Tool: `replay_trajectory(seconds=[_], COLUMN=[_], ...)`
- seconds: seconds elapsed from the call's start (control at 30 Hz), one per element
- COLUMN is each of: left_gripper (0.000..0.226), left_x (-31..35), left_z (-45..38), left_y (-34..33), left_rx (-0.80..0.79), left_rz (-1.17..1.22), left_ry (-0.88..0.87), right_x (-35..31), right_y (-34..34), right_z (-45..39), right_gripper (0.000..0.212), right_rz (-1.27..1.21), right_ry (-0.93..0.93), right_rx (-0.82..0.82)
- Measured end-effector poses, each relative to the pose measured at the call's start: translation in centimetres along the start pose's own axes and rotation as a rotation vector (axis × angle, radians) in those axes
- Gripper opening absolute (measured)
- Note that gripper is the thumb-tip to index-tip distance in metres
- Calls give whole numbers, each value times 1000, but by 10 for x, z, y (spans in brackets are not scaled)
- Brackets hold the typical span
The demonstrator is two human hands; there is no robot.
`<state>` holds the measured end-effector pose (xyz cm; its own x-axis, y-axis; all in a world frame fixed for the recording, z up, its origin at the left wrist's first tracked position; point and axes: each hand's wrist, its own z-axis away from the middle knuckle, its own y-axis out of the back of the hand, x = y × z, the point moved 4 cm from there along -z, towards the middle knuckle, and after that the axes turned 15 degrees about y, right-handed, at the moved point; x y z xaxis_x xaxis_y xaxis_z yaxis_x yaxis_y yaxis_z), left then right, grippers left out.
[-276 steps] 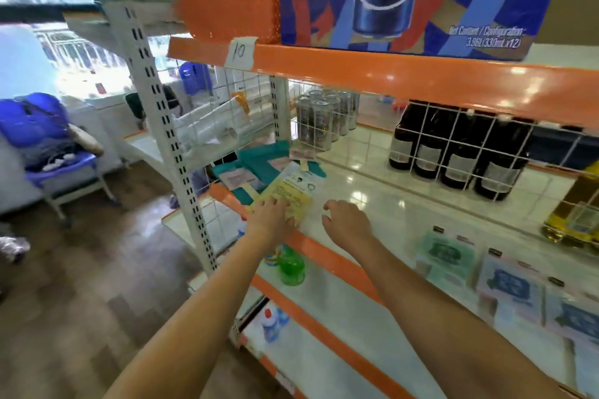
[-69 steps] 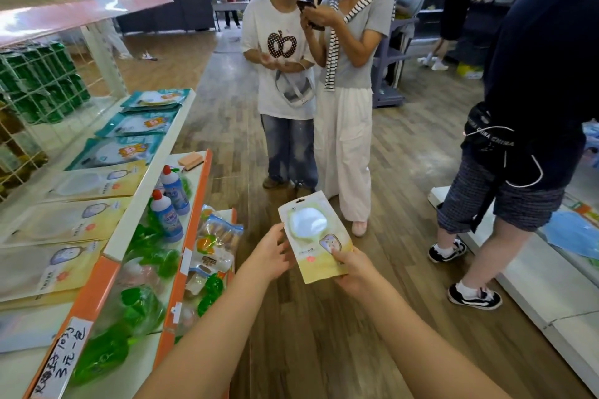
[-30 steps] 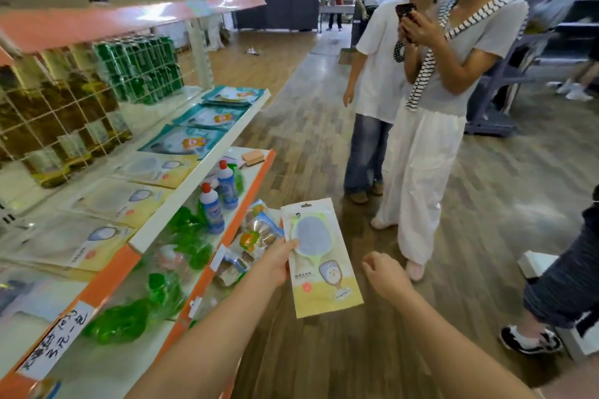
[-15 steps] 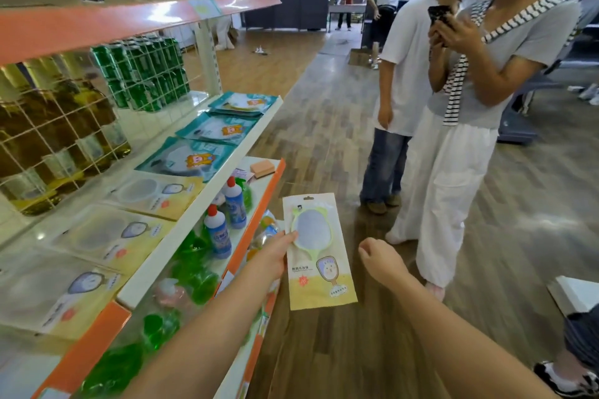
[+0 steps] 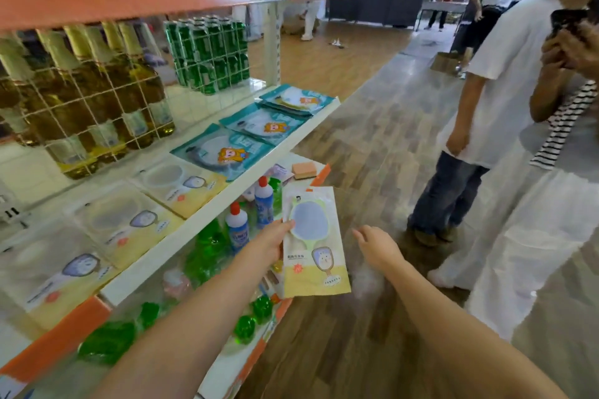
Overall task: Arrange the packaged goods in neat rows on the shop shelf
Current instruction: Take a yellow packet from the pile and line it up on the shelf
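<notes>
My left hand (image 5: 270, 241) grips a yellow packet (image 5: 312, 243) with a hand mirror printed on it, held in the air just right of the shelf's front edge. My right hand (image 5: 377, 246) hovers to the right of the packet, fingers loose, holding nothing. On the white shelf (image 5: 207, 204) lies a row of flat packets: matching yellow ones (image 5: 181, 183) near me and teal ones (image 5: 227, 151) further along toward the shelf's far end.
Behind a wire grid stand oil bottles (image 5: 97, 100) and green cans (image 5: 207, 52). The lower shelf holds green bottles (image 5: 207, 249) and blue-labelled bottles (image 5: 238, 228). Two people (image 5: 479, 107) stand close on the right in the aisle; others are far back.
My view has swung left toward the shelf. My left hand still holds the yellow packet. My right hand has opened its fingers and stays beside it.
</notes>
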<state>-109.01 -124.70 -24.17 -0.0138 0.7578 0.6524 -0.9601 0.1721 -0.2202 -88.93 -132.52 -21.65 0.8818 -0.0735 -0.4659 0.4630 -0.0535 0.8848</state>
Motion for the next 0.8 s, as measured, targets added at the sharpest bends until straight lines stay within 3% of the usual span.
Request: replay_trajectory(seconds=[0.23, 0.43, 0.6, 0.8], left_gripper=[37, 42, 37, 38], left_x=[47, 68, 88, 98], left_z=[4, 22, 47, 71], left_y=[2, 34, 68, 121], left_rx=[157, 313, 331, 423], left_rz=[28, 182, 279, 348], left_ry=[-107, -142, -184, -198], right_x=[-14, -54, -107, -167], right_y=[24, 5, -2, -22], right_z=[-84, -129, -156, -188], right_gripper=[32, 30, 31, 33], right_rz=[-5, 15, -28, -80], right_ry=[159, 369, 512, 544], right_rx=[-82, -197, -173, -159])
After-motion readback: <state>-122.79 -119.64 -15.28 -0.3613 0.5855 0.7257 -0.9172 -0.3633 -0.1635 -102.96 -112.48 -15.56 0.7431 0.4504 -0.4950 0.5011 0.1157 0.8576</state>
